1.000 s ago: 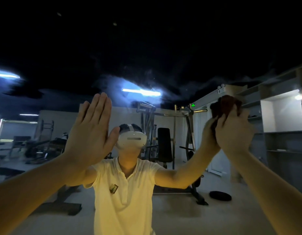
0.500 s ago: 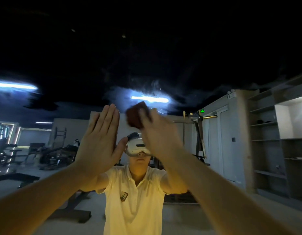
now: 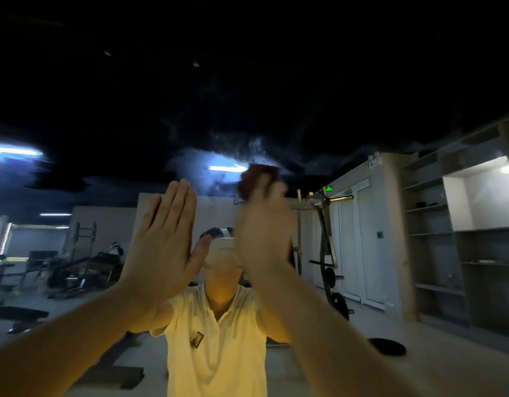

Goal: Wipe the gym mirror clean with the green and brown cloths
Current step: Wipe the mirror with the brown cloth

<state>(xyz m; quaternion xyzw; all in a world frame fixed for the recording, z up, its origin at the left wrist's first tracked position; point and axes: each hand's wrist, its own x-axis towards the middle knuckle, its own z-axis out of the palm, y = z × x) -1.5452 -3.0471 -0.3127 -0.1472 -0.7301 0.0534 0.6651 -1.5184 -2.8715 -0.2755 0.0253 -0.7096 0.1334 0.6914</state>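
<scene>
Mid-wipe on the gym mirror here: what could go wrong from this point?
1. The left hand seems to lie flat and bare against the mirror; it may leave palm prints on glass meant to be clean.
2. The right hand grips the brown cloth bunched small, so each pass likely covers little, and the hazy smears just above it could be missed.
</scene>
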